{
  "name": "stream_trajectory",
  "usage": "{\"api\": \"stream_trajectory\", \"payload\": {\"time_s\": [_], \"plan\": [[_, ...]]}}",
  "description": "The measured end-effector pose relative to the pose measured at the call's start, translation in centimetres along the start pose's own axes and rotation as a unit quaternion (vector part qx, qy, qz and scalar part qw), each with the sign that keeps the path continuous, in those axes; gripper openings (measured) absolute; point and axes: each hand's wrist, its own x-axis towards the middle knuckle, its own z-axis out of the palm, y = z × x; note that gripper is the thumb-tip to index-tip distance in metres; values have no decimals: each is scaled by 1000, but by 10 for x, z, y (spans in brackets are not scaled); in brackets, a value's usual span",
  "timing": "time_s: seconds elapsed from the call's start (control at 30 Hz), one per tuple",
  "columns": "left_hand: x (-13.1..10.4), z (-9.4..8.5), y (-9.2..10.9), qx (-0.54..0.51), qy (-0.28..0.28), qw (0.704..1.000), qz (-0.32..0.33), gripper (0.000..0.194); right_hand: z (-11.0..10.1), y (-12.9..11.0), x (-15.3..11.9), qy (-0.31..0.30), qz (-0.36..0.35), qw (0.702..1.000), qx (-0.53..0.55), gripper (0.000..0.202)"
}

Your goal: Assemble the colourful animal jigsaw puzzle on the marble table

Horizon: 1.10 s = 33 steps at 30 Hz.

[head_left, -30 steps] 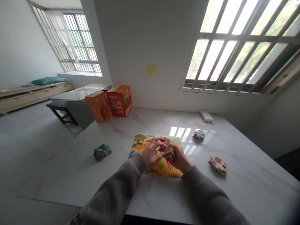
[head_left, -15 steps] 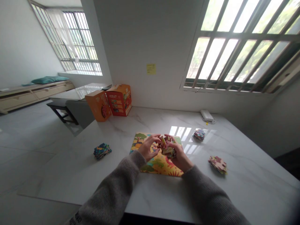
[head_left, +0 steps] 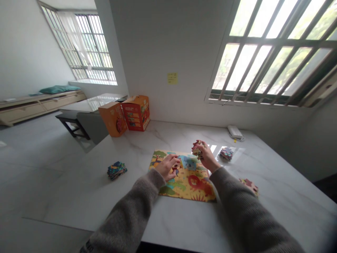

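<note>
My right hand [head_left: 207,158] grips a bunch of jigsaw puzzle pieces [head_left: 198,149], raised above the far right corner of the animal picture board [head_left: 181,189]. Over the board's left half, my left hand [head_left: 168,167] is curled with thumb and fingers around what looks like a small reddish puzzle piece [head_left: 177,163], partly hidden by the fingers. A lion, green plants and a blue-grey animal are printed on the yellow board. Close to my right wrist is a stack of puzzle pieces with purple tones [head_left: 226,153].
A stack of dark blue puzzle pieces [head_left: 117,170] sits left on the white marbled table [head_left: 168,225]. Pinkish pieces [head_left: 250,187] lie at right, partly behind my sleeve. Orange boxes [head_left: 135,112] stand back left; a white device [head_left: 235,133] rests near the wall.
My hands have come apart. The right one has moved up and right with the bunch of pieces, while the left stays low over the board, uncovering more of its picture.
</note>
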Motion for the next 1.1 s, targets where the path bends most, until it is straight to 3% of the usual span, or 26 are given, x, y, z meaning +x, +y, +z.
{"api": "stream_trajectory", "payload": {"time_s": [0.17, 0.27, 0.37, 0.47, 0.63, 0.73, 0.9, 1.1], "plan": [[0, 1, -5, 23, 1, 1000, -12, 50, -6, 7, 54, 3, 8, 998, -57, 46], [-1, 0, -8, 26, 10, 999, -15, 50, 6, 3, 61, -9, 7, 999, -51, 48], [-2, -3, -13, 27, 17, 999, -32, 52, 23, -6, 39, -59, 16, 998, -28, 48], [-2, -9, -18, 33, 29, 998, -47, 50, 36, -13, -6, -85, 41, 996, -1, 46], [-2, -12, -24, 40, 33, 998, -43, 46, 40, -12, -90, -105, 93, 989, 49, 45], [-4, -7, -24, 30, 23, 999, -37, 46, 39, -7, -121, -98, 99, 988, 64, 46], [-6, 0, -21, 8, 25, 1000, -16, 50, 43, -5, -135, -101, 125, 980, 118, 44], [-4, -4, -14, -31, 30, 999, 5, 51, 39, -3, -123, -84, 98, 987, 94, 45]]}}
